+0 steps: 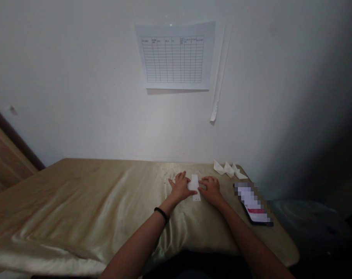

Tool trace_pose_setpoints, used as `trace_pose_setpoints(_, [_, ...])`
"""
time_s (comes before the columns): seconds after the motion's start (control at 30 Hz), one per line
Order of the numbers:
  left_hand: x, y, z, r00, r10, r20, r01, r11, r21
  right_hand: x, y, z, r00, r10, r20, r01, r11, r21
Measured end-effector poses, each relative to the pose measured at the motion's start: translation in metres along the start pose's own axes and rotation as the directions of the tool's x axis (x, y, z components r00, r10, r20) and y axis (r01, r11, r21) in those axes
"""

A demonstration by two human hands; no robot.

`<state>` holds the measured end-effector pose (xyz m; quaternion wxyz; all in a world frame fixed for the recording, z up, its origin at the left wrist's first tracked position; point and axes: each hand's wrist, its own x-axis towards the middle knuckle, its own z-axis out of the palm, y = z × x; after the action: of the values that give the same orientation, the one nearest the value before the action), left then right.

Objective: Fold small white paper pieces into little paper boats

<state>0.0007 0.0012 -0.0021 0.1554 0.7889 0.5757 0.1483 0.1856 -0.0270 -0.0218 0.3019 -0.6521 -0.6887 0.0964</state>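
A narrow white strip of folded paper (195, 182) lies upright in view on the cloth-covered table, between my two hands. My left hand (180, 188) rests at its left side with fingers spread, and the thumb reaches over the lower part of the paper. At the right edge, my right hand (211, 189) touches the strip with its fingertips, thumb and forefinger apart. Neither hand wraps round the paper. Whether the strip is being pressed or only steadied, I cannot tell. Several folded white paper shapes (229, 169), like small boats, stand in a row at the table's back right.
A phone (254, 205) with a blurred screen lies near the right edge of the table. Shiny, wrinkled gold cloth (91, 205) covers the tabletop. A printed table sheet (176, 56) hangs on the wall behind, beside a narrow white strip (218, 89).
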Motion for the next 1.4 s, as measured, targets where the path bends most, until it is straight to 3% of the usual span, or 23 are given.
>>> trace_pose_setpoints(0.23, [0.001,-0.001,0.001,0.999,-0.031,-0.018,0.030,0.999,-0.031,-0.001,0.001,-0.004,1.000,-0.013,0.012,0.012,0.998,0.067])
trace_pose_setpoints(0.4, [-0.002,0.004,-0.001,0.997,-0.041,-0.071,0.037,0.998,-0.060,0.000,0.000,-0.001,0.999,0.011,-0.034,-0.002,0.970,0.245])
trace_pose_setpoints(0.6, [-0.008,0.008,-0.001,0.992,0.016,-0.125,-0.026,0.997,-0.078,0.002,-0.006,0.000,0.999,0.005,-0.035,0.013,0.862,0.507])
trace_pose_setpoints(0.83, [-0.015,0.013,-0.001,0.928,0.143,-0.343,-0.178,0.981,-0.075,0.004,-0.006,-0.007,0.993,0.083,-0.087,0.003,0.706,0.708])
trace_pose_setpoints(0.97, [-0.015,0.015,-0.003,0.908,0.201,-0.369,-0.256,0.961,-0.107,0.003,-0.012,-0.011,0.996,0.045,-0.074,0.023,0.685,0.728])
trace_pose_setpoints(1.13, [-0.015,0.015,-0.004,0.930,0.152,-0.334,-0.255,0.922,-0.291,0.000,-0.017,-0.016,0.997,-0.036,-0.073,0.078,0.689,0.721])
trace_pose_setpoints(1.4, [-0.013,0.017,-0.005,0.945,0.103,-0.310,-0.243,0.857,-0.455,0.001,-0.014,-0.018,0.996,-0.039,-0.084,0.087,0.703,0.706])
